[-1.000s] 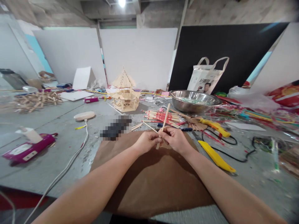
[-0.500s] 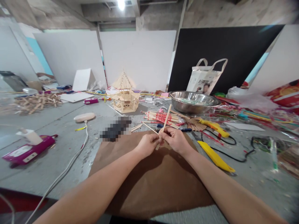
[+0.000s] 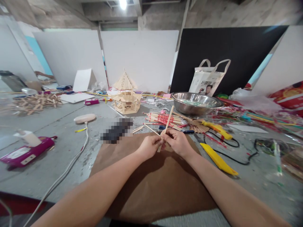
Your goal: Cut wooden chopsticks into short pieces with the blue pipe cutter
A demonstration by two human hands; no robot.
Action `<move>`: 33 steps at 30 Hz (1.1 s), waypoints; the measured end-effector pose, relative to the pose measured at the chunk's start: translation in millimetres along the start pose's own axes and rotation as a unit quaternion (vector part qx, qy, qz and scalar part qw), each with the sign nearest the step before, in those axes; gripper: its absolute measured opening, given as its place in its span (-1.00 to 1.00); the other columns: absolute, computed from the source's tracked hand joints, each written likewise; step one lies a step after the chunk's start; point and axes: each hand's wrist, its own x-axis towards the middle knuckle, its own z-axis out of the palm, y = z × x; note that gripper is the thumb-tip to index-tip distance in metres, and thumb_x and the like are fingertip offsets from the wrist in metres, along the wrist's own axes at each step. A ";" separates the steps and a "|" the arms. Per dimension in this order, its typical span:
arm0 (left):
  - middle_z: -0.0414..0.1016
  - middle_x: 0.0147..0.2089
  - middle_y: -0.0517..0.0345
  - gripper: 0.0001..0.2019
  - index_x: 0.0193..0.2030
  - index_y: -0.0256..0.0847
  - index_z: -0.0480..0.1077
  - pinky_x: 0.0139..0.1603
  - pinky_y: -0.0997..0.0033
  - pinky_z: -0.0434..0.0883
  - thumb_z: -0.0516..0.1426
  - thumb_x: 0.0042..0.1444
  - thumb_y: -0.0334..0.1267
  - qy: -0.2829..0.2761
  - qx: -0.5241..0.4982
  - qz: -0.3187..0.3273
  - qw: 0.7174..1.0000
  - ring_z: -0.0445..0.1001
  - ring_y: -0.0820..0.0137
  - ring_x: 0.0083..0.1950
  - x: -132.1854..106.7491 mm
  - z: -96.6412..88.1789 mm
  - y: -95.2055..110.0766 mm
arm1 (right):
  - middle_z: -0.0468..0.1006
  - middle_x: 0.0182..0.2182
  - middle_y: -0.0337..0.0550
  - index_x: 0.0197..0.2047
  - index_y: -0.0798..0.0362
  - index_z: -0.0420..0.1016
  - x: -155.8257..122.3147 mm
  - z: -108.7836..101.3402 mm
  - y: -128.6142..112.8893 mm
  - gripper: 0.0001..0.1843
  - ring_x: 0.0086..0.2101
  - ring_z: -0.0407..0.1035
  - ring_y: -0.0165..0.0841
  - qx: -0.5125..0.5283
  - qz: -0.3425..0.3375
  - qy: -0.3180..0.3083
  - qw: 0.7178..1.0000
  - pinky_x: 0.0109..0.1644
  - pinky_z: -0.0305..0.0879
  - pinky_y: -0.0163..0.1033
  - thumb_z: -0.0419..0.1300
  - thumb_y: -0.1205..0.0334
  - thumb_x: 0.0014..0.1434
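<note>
Against 0.5 s earlier: worktop [image 3: 59,132] and everything on it unchanged, apart from a slight drift of the view. Both hands and both sticks are in the same spot, same tilt.

Brown paper sheet [image 3: 153,183] lies at the near edge, centre, and is bare under the forearms. This is the widest free patch. Open grey worktop also runs left of the sheet towards the near-left corner, crossed only by the white cable [image 3: 68,170].

Steel bowl [image 3: 196,108] sits past the sheet, right of centre. Stick pavilion [image 3: 125,97] sits towards the far edge, centre. Pink box [image 3: 23,153] is near the left edge. Yellow cutter [image 3: 219,160] lies just beside the sheet's right edge, and the room on that side is tight with cords and clutter. Bundle of red-wrapped sticks [image 3: 163,118] lies between bowl and sheet, just beyond the hands.

Left hand [image 3: 149,146] and right hand [image 3: 177,142] meet over the sheet's far edge, fingertips touching. The right grip pinches the long stick [image 3: 169,118], which is tilted with its top leaning right and away and its lower end below the fingers. The left grip is pressed together at the crossing, on the thin stick [image 3: 151,129] as far as can be seen. That stick points up-left
</note>
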 end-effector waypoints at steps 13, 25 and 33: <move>0.35 -0.55 0.16 -0.73 -0.50 -0.33 0.30 -0.46 0.56 0.29 -0.02 -0.01 -0.14 -0.010 -0.034 -0.021 0.999 0.33 0.53 -0.52 1.5 -0.6 1.5 | 0.34 -0.63 -0.30 -0.45 0.08 0.30 0.8 -0.2 4.2 -0.75 -0.65 0.18 -0.52 -0.008 0.011 0.013 1.000 -0.55 0.10 -0.39 -0.01 0.07 0.03; 0.40 -0.51 0.18 -0.86 -0.42 -0.30 0.27 -0.40 0.42 0.35 0.04 -0.04 -0.25 0.115 -0.244 -0.124 0.955 0.40 0.49 -0.49 12.1 -29.5 -3.1 | 0.40 -0.24 -0.10 -0.34 0.03 0.33 4.7 -42.5 22.1 -0.71 -0.25 0.29 -0.25 -0.517 0.186 -0.064 0.833 -0.34 0.14 -0.23 -0.04 0.03 -0.05; 0.38 -0.52 0.21 -0.88 -0.45 -0.31 0.28 -0.47 0.49 0.34 -0.01 -0.01 -0.32 0.111 -0.213 -0.134 0.962 0.38 0.52 -0.53 10.9 -28.5 -0.2 | 0.44 -0.27 -0.01 -0.24 0.08 0.26 3.6 -37.0 25.8 -0.67 -0.28 0.33 -0.15 -0.548 0.217 -0.118 0.799 -0.36 0.16 -0.16 0.01 0.20 -0.14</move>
